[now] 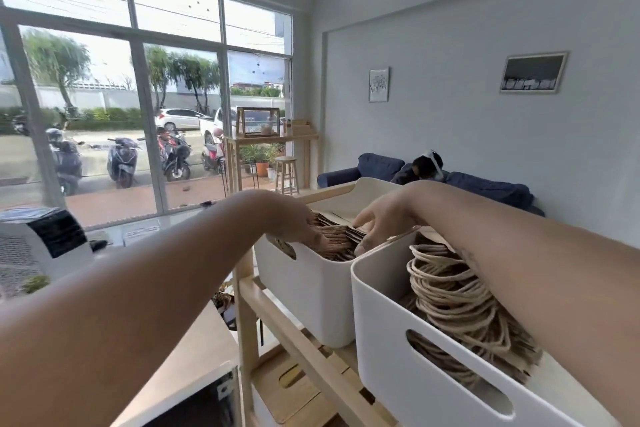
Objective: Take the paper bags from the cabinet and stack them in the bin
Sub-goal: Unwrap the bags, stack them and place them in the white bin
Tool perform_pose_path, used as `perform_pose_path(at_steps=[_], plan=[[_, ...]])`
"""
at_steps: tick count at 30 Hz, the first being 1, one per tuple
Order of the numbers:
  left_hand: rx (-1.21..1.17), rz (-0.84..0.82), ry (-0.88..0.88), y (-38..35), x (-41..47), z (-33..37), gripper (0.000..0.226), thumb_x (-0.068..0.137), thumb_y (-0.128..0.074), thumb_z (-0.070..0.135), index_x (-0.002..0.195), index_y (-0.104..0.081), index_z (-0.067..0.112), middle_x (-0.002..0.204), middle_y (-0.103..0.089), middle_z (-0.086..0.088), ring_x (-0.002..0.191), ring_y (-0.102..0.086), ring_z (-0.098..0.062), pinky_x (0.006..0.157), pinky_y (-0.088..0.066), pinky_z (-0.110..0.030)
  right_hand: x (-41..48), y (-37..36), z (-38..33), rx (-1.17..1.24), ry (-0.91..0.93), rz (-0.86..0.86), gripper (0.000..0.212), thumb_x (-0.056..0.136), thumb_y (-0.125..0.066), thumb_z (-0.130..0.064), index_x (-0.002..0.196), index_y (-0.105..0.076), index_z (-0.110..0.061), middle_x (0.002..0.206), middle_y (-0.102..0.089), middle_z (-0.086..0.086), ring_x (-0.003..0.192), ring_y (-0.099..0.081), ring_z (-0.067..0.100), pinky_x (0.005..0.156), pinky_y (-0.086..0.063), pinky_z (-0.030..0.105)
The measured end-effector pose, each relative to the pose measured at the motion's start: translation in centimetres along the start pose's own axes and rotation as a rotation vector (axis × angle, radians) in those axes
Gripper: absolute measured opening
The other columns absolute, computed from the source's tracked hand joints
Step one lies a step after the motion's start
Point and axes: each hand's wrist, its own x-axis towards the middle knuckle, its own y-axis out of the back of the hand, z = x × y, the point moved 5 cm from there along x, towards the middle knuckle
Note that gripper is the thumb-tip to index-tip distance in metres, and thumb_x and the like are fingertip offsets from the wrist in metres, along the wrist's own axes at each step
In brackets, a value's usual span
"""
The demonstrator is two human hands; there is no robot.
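Two white plastic bins stand on top of a light wooden shelf unit (277,319). The far bin (311,288) holds a row of flat brown paper bags (341,239). Both my hands reach into it: my left hand (301,222) presses on the bags from the left, my right hand (381,222) touches them from the right with fingers curled down. Whether either hand grips a bag is hidden by the bin rim and the fingers. The near bin (433,367) is packed with brown bags whose twine handles (450,291) stick up under my right forearm.
A pale wooden counter (194,354) lies below left, with a white appliance (38,243) beyond it. A lower shelf holds wooden boxes (298,388). A person sits on a dark blue sofa (485,184) by the wall. Large windows face parked scooters.
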Motion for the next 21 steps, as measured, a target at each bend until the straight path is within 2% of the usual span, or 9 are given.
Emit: perform_pose_path(at_steps=[3,7,9,13,17,21], plan=[[-0.104,0.139,0.010,1.2,-1.0,-0.2,0.054,0.091,-0.059,0.053,0.132,-0.056,0.019,0.131,-0.055,-0.003,0.112,-0.052,-0.021,0.097,-0.045,-0.036,-1.9,0.7,0.2,0.070,0.043,0.185,0.071,0.089,-0.062,-0.053,0.150,-0.035,-0.027,0.154,-0.039,0.000,0.139,-0.039,0.023,0.116,-0.030,0.042],[-0.155,0.322,-0.053,3.0,-3.5,1.1,0.042,0.092,-0.060,0.047,0.124,-0.061,0.019,0.126,-0.059,-0.003,0.110,-0.055,-0.020,0.087,-0.045,-0.031,-5.6,0.4,1.7,0.123,-0.004,0.406,0.062,0.089,-0.060,-0.053,0.145,-0.041,-0.034,0.152,-0.041,0.000,0.137,-0.040,0.025,0.114,-0.032,0.042],[-0.180,0.392,-0.075,3.5,-5.2,2.5,0.040,0.092,-0.060,0.047,0.121,-0.062,0.020,0.123,-0.061,-0.003,0.107,-0.058,-0.020,0.089,-0.049,-0.035,-8.2,-0.2,2.4,0.165,-0.032,0.496,0.059,0.091,-0.060,-0.048,0.145,-0.042,-0.033,0.150,-0.043,0.004,0.134,-0.045,0.026,0.111,-0.036,0.039],[-0.209,0.512,-0.126,3.4,-9.1,6.7,0.040,0.093,-0.059,0.046,0.126,-0.058,0.025,0.126,-0.063,0.000,0.110,-0.060,-0.019,0.094,-0.049,-0.035,-14.6,-1.9,3.7,0.197,-0.079,0.626,0.053,0.092,-0.056,-0.044,0.144,-0.044,-0.034,0.148,-0.046,-0.001,0.130,-0.049,0.024,0.105,-0.042,0.038],[-0.255,0.596,-0.191,2.8,-13.8,11.9,0.043,0.093,-0.057,0.046,0.131,-0.054,0.027,0.129,-0.061,0.002,0.114,-0.058,-0.019,0.097,-0.049,-0.040,-21.3,-4.4,5.8,0.222,-0.144,0.736,0.049,0.094,-0.047,-0.041,0.142,-0.045,-0.032,0.149,-0.043,-0.001,0.131,-0.046,0.025,0.101,-0.040,0.040],[-0.299,0.690,-0.253,1.7,-19.0,17.5,0.041,0.094,-0.056,0.043,0.132,-0.055,0.026,0.132,-0.058,0.001,0.111,-0.059,-0.021,0.092,-0.052,-0.042,-28.2,-8.0,8.5,0.255,-0.200,0.826,0.049,0.095,-0.044,-0.040,0.143,-0.045,-0.028,0.144,-0.046,0.001,0.126,-0.049,0.026,0.097,-0.045,0.040]])
